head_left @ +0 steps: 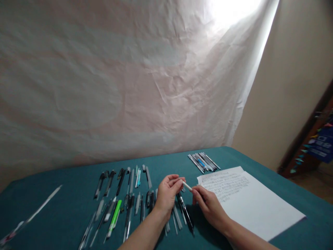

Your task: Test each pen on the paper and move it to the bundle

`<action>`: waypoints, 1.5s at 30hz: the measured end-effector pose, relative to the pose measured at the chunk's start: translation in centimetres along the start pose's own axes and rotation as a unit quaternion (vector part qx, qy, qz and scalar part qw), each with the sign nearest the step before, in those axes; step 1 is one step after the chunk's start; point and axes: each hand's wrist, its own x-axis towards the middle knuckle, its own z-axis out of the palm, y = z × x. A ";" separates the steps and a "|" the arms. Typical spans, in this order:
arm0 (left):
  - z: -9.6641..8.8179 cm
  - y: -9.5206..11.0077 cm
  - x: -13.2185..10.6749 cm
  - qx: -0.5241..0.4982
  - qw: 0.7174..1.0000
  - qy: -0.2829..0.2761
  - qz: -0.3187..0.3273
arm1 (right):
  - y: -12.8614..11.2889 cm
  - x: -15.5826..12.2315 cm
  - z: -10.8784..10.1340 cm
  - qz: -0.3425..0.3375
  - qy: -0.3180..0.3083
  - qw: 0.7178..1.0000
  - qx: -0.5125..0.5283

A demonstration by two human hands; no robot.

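Above the table, both curled hands pinch a white rod.

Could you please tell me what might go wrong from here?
The slim white piece is held only by the fingertips of the left hand and right hand, so it might slip and drop.

The left forearm reaches in among loose pens, such as the green one, and could knock some out of place.

The right forearm overlaps the written sheet in view, so it might shift or crease it.
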 end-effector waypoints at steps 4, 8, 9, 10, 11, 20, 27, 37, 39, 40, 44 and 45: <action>0.0 0.0 0.0 -0.004 1.000 -0.003 0.001 | 0.0 0.0 0.1 0.005 0.006 1.000 0.003; 0.0 -0.1 0.0 0.002 1.000 -0.005 0.005 | 0.1 -0.2 0.1 -0.001 0.010 1.000 0.001; 0.0 -0.1 0.0 0.003 1.000 -0.007 0.006 | 0.1 -0.2 0.1 -0.002 0.004 1.000 -0.001; 0.0 -0.1 0.0 0.004 1.000 -0.008 0.007 | 0.1 -0.2 0.0 -0.003 -0.001 1.000 -0.002; 0.0 -0.2 0.0 0.005 1.000 -0.009 0.008 | 0.0 -0.2 0.0 -0.004 -0.004 1.000 -0.003; 0.0 0.0 -0.1 0.004 1.000 -0.010 0.007 | 0.2 -0.1 0.3 0.004 0.006 1.000 0.021; 0.2 0.2 -0.2 -0.004 1.000 -0.013 0.008 | -0.8 -0.3 0.1 0.008 0.005 0.998 0.056; 3.6 0.9 -4.2 0.312 0.921 -0.212 0.099 | -2.2 1.7 -4.1 0.001 0.108 0.982 0.154; 4.0 0.6 -5.3 0.447 0.837 -0.279 0.149 | -2.6 2.4 -6.2 -0.005 0.124 0.982 0.140; 4.2 0.4 -5.7 0.505 0.790 -0.302 0.170 | -2.7 2.7 -7.2 -0.013 0.125 0.982 0.138; 4.4 -0.9 -6.3 0.623 0.648 -0.388 0.204 | -2.0 3.1 -10.0 -0.043 0.157 0.978 0.128; 4.3 -1.1 -6.2 0.631 0.633 -0.398 0.204 | -1.4 3.0 -10.3 -0.030 0.174 0.977 0.122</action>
